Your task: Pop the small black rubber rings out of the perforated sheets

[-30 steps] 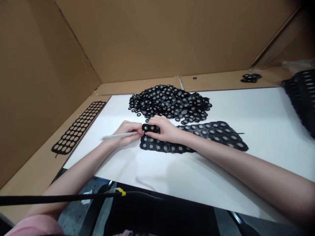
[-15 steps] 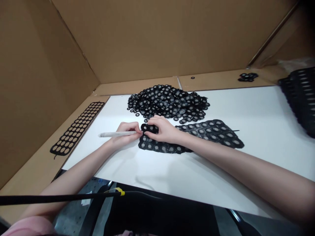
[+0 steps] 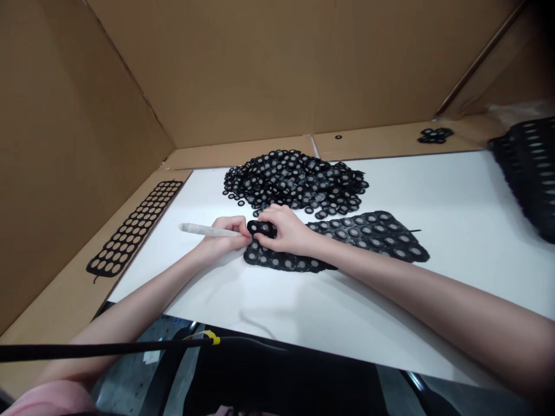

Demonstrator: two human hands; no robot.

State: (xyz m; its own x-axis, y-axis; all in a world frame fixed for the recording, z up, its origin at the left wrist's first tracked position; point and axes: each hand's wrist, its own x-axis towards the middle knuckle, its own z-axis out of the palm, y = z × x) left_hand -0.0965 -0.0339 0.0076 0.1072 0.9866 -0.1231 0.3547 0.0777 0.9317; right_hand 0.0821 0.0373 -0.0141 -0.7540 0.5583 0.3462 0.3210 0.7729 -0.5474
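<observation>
Farthest left, a thin black lattice sheet with round holes (image 3: 134, 228) lies flat on tan cardboard (image 3: 56, 289). Next, a slender white pen-shaped tool (image 3: 199, 229) is clasped in the left hand (image 3: 228, 233), whose fingertips meet the left end of a black, rubbery-looking sheet with pale round spots (image 3: 377, 234). That sheet lies on a white board (image 3: 281, 300), nearer than the heap of small black rings (image 3: 295, 179). It is probably light, floppy and grippy rather than slick, perhaps easily torn; its left end, pinched close beside the tool, seems the best hold. The right hand (image 3: 286, 231) curves its thumb and fingers over that end; I cannot tell whether they pinch or merely press.
</observation>
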